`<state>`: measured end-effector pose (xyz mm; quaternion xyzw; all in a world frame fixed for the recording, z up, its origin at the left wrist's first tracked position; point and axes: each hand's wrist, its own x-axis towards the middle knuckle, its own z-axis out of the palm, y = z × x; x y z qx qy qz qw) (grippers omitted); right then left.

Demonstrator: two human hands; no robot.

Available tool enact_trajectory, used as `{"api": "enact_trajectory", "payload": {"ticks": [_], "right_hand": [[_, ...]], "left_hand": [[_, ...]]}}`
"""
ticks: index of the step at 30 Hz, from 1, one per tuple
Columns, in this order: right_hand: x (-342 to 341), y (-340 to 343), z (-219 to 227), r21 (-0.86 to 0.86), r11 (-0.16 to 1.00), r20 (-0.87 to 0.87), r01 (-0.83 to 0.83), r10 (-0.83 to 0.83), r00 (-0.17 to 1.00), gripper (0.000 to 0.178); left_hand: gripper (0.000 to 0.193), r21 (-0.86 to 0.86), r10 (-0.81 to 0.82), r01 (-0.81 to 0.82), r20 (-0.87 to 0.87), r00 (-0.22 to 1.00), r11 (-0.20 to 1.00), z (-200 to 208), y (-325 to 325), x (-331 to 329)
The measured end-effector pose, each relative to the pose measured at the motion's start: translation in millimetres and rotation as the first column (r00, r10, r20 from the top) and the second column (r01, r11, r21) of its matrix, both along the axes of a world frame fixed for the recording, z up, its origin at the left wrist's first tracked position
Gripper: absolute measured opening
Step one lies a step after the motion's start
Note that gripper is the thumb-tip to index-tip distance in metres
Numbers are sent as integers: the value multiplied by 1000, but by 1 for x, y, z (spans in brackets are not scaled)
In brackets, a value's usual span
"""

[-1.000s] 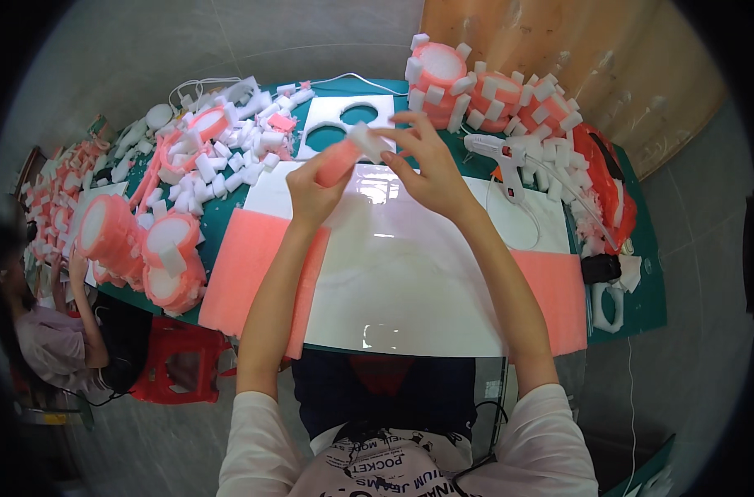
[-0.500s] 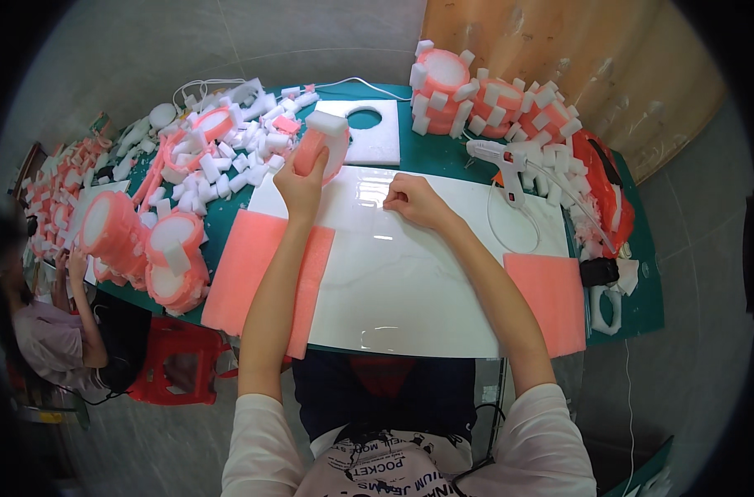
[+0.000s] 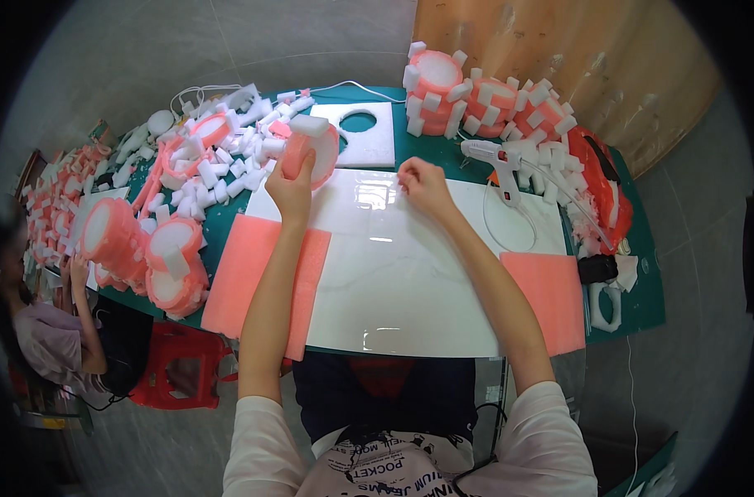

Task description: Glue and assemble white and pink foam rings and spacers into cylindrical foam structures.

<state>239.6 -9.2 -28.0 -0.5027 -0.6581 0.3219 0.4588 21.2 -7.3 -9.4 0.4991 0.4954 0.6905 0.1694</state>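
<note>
Clock reference: centre of the glossy white board (image 3: 385,273); 12 pointed away from the person.
Pink foam ring (image 3: 296,151): held in the left hand at 11 o'clock, tilted, its white disc face (image 3: 324,157) turned toward 3; a white block (image 3: 309,126) sat on the rim at its 12.
Left hand (image 3: 291,189): closed around the ring's pink rim, thumb along it; the other fingers mostly hidden.
Right hand (image 3: 424,185): at 1 o'clock, near the board's far edge, fingers curled narrow; could not tell whether anything was pinched.
White foam panel (image 3: 375,153): between 11 and 12, just beyond the board, round hole showing; partly covered by the ring.
Glue gun (image 3: 485,152): between 1 and 2, cable looped on the board.
Pink foam sheets: one at 9 (image 3: 240,282), one between 3 and 4 (image 3: 551,290).
Ring stacks: at 9 (image 3: 110,232) and from 12 to 1 (image 3: 437,74).
Loose white blocks (image 3: 206,171): heaped at 10.
Green table (image 3: 642,302): underneath everything above.
Co-worker (image 3: 54,340): seated between 8 and 9.
</note>
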Motion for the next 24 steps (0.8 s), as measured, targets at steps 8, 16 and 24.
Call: {"api": "enact_trajectory", "payload": {"ticks": [8,16,24], "right_hand": [[24,7,36,-43,997,-360,67,-78,929,7],[5,10,60,27,999,-263,43,-35,964,7],[-56,66,45,65,991,-18,-116,118,993,7]], "left_hand": [[35,-18,28,-27,62,998,999,-1,6,-1],[35,37,190,-204,242,952,978,-8,18,-18],[36,17,308,-352,443,842,936,-12,25,-29]]}}
